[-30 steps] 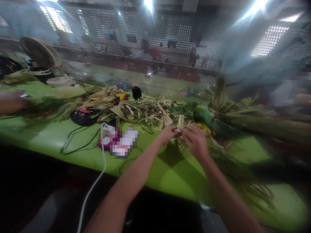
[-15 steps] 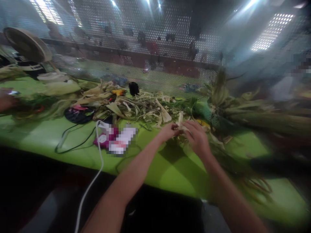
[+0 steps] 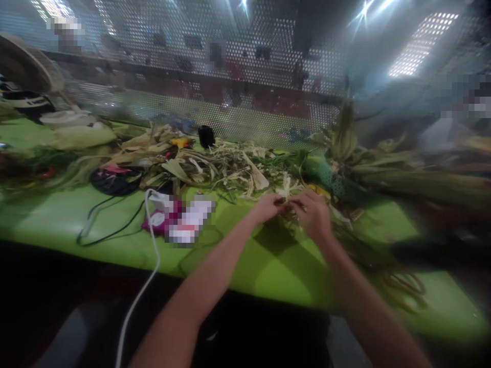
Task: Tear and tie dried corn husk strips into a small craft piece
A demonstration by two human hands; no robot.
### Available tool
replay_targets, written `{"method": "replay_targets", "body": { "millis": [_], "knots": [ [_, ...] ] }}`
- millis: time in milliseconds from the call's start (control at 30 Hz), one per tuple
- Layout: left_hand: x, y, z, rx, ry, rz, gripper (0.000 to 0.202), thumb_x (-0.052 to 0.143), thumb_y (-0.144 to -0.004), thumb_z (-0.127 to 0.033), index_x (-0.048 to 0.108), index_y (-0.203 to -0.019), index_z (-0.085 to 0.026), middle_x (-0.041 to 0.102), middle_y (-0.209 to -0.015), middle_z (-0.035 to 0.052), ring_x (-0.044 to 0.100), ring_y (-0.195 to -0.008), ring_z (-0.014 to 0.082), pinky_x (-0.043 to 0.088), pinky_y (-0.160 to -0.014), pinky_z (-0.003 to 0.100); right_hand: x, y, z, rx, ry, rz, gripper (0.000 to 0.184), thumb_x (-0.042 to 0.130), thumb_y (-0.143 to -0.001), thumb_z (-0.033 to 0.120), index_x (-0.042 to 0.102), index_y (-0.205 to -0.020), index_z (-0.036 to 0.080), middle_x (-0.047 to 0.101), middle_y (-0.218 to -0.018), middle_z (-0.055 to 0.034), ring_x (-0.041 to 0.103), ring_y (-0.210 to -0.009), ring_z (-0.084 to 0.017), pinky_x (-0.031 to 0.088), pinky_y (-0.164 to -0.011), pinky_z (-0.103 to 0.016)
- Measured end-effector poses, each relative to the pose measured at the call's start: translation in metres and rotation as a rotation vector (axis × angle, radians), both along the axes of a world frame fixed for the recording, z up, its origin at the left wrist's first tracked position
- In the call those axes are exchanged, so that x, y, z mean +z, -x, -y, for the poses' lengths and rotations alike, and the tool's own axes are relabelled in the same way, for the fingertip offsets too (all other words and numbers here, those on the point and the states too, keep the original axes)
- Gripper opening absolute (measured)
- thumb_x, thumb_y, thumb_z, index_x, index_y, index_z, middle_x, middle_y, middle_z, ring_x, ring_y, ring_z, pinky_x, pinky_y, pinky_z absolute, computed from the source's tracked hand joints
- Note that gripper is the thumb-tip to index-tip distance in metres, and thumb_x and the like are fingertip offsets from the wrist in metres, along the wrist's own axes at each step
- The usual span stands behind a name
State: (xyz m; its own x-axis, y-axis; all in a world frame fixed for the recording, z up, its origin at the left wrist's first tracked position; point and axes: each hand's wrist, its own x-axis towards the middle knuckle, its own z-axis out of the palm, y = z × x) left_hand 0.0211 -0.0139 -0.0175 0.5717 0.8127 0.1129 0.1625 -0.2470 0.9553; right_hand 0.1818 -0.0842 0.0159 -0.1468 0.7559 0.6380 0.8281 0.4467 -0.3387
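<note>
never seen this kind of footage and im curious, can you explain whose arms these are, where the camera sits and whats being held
There is no machine here: these are a person's bare left hand and right hand. Every picture comes from one camera worn on that person's head, looking forward and down. The fingers of both hands are pinched at a pale husk strip, which sticks up above them. On the green table lie husk scraps, apparently dried corn, plus a magenta packet and a white cable hanging over the near edge.
</note>
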Motion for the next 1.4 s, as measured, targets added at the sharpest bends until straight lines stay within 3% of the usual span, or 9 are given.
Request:
{"method": "replay_targets", "body": {
  "millis": [233, 433, 533, 633, 833, 967, 1100, 1267, 1400],
  "knots": [
    [0.008, 0.003, 0.003, -0.042, 0.127, 0.070, 0.028, 0.068, -0.071, -0.038, 0.068, -0.083, -0.013, 0.059, -0.071, 0.0003, 0.051, -0.070, 0.0122, 0.039, -0.066, 0.023, -0.002, -0.001, 0.000, -0.070, -0.034, 0.028, 0.017, 0.055, -0.092, 0.025, 0.072, -0.093, 0.022, 0.068, -0.090, -0.0072, 0.061, -0.087, -0.023, 0.048, -0.077, -0.036],
    [0.014, 0.002, 0.007, -0.041, 0.278, 0.176, 0.019, 0.065, -0.074, -0.025, 0.067, -0.088, -0.013, 0.065, -0.079, 0.0033, 0.055, -0.073, 0.0118, 0.042, -0.069, 0.023, -0.002, 0.002, 0.001, 0.063, 0.025, -0.045, 0.024, 0.053, -0.094, 0.026, 0.072, -0.107, 0.025, 0.070, -0.106, -0.0084, 0.063, -0.101, -0.024, 0.051, -0.087, -0.039],
    [0.014, 0.002, 0.006, 0.027, 0.359, 0.176, 0.020, 0.066, -0.075, -0.026, 0.067, -0.091, -0.013, 0.067, -0.077, 0.0035, 0.055, -0.070, 0.0111, 0.041, -0.067, 0.024, 0.002, -0.002, 0.001, 0.012, -0.026, -0.113, 0.030, 0.054, -0.093, 0.026, 0.068, -0.120, 0.025, 0.068, -0.116, -0.0094, 0.063, -0.104, -0.023, 0.051, -0.090, -0.039],
    [0.012, 0.002, 0.005, 0.053, 0.364, 0.192, 0.022, 0.067, -0.076, -0.028, 0.068, -0.092, -0.013, 0.068, -0.078, 0.0037, 0.055, -0.069, 0.0103, 0.039, -0.063, 0.022, 0.002, -0.004, 0.002, -0.059, -0.072, -0.129, 0.024, 0.056, -0.093, 0.026, 0.071, -0.111, 0.023, 0.070, -0.106, -0.0084, 0.065, -0.096, -0.023, 0.051, -0.087, -0.038],
    [0.005, 0.003, 0.005, -0.004, 0.337, 0.228, 0.036, 0.072, -0.072, -0.041, 0.067, -0.093, -0.012, 0.064, -0.076, 0.0019, 0.045, -0.057, 0.0058, 0.032, -0.053, 0.020, -0.004, 0.004, 0.003, 0.034, -0.035, -0.025, 0.027, 0.051, -0.095, 0.023, 0.072, -0.112, 0.023, 0.072, -0.104, -0.0082, 0.064, -0.098, -0.023, 0.051, -0.087, -0.039],
    [0.005, 0.002, 0.006, -0.044, 0.339, 0.280, 0.041, 0.074, -0.071, -0.045, 0.065, -0.091, -0.011, 0.062, -0.075, 0.0018, 0.043, -0.054, 0.0046, 0.034, -0.052, 0.020, -0.006, 0.005, 0.002, 0.009, -0.056, 0.030, 0.028, 0.052, -0.095, 0.022, 0.071, -0.116, 0.023, 0.072, -0.107, -0.0082, 0.062, -0.100, -0.024, 0.050, -0.088, -0.040],
    [0.007, 0.001, 0.009, -0.069, 0.390, 0.358, 0.037, 0.071, -0.075, -0.047, 0.064, -0.089, -0.013, 0.061, -0.076, 0.0017, 0.047, -0.057, 0.0057, 0.037, -0.053, 0.020, -0.007, 0.001, -0.001, -0.006, -0.068, 0.073, 0.031, 0.051, -0.094, 0.020, 0.069, -0.119, 0.024, 0.070, -0.111, -0.0084, 0.060, -0.104, -0.026, 0.048, -0.090, -0.042],
    [0.008, -0.001, 0.009, 0.036, 0.517, 0.497, 0.033, 0.070, -0.078, -0.047, 0.059, -0.081, -0.016, 0.054, -0.067, -0.0014, 0.050, -0.057, 0.0080, 0.041, -0.055, 0.021, -0.006, 0.004, 0.000, 0.009, -0.099, 0.112, 0.038, 0.054, -0.093, 0.021, 0.061, -0.130, 0.024, 0.065, -0.124, -0.0093, 0.057, -0.114, -0.026, 0.045, -0.096, -0.044],
    [0.011, -0.003, 0.008, 0.099, 0.581, 0.651, 0.029, 0.068, -0.081, -0.043, 0.058, -0.094, -0.019, 0.066, -0.088, 0.0028, 0.061, -0.072, 0.0112, 0.047, -0.063, 0.023, -0.006, 0.012, 0.004, -0.096, -0.156, 0.064, 0.022, 0.061, -0.090, 0.029, 0.069, -0.110, 0.024, 0.068, -0.110, -0.0073, 0.058, -0.104, -0.025, 0.043, -0.092, -0.042]
  ]
}}
